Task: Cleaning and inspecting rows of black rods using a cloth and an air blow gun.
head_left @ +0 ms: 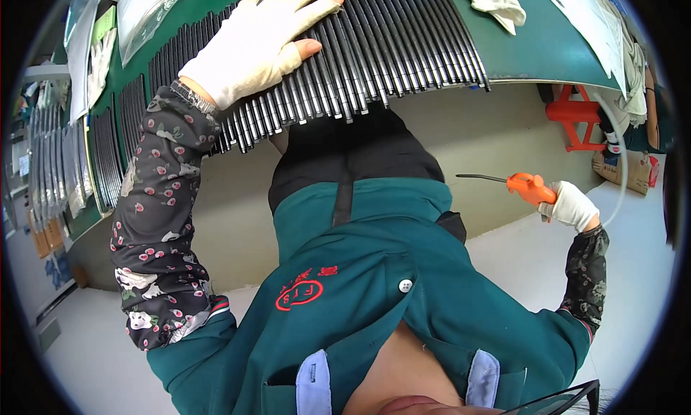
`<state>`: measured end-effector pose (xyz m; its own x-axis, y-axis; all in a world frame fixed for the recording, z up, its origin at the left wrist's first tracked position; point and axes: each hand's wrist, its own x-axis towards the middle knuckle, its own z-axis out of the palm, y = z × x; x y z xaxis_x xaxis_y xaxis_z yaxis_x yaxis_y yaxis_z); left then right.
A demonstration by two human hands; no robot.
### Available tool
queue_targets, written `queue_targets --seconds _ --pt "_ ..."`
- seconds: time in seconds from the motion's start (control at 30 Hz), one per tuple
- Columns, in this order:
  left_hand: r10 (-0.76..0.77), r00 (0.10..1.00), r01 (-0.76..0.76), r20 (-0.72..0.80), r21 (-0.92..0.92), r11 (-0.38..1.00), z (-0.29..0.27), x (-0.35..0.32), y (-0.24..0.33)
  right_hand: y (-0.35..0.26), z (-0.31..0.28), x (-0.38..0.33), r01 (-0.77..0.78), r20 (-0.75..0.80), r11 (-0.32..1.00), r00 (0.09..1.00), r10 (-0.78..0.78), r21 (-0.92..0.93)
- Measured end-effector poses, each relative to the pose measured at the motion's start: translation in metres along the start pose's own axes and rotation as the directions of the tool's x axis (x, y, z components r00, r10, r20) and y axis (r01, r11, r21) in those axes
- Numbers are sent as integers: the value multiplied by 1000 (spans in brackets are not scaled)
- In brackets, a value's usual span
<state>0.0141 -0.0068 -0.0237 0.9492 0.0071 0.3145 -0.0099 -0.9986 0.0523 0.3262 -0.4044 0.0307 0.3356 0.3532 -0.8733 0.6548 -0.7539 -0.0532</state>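
Observation:
A wide row of slim black rods (403, 41) lies side by side on a green table (536, 51), their near ends sticking out past its front edge. Across the left part of this row my left hand (255, 48) rests flat, fingers stretched and spread, in a white glove that leaves some fingertips bare. Out to the right, below table height, my right hand (572, 208), also gloved, is wrapped round an orange air blow gun (531, 189). Its thin dark nozzle points left, toward my body and apart from the rods. A pale hose (622, 177) runs near that hand.
More black rods (108, 159) lie at the table's left, beside plastic-wrapped rods (47, 163). A clear plastic bag (147, 15) and a white glove (101, 66) are at the far left. Another glove (497, 5) and papers (586, 26) lie far right, above a red stool (574, 116) and cardboard box (633, 172).

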Motion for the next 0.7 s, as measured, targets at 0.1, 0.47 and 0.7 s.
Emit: queue_targets --seconds 0.1,0.47,0.7 --pt "22 1000 -22 3 -11 1000 -28 15 23 -26 7 -3 280 105 948 949 -297 150" --pt "-202 916 203 347 34 979 -57 11 32 -90 14 -2 377 -84 920 918 -386 -108" --pt "-150 946 139 288 60 989 -47 4 22 -43 15 10 391 148 875 884 -444 287"
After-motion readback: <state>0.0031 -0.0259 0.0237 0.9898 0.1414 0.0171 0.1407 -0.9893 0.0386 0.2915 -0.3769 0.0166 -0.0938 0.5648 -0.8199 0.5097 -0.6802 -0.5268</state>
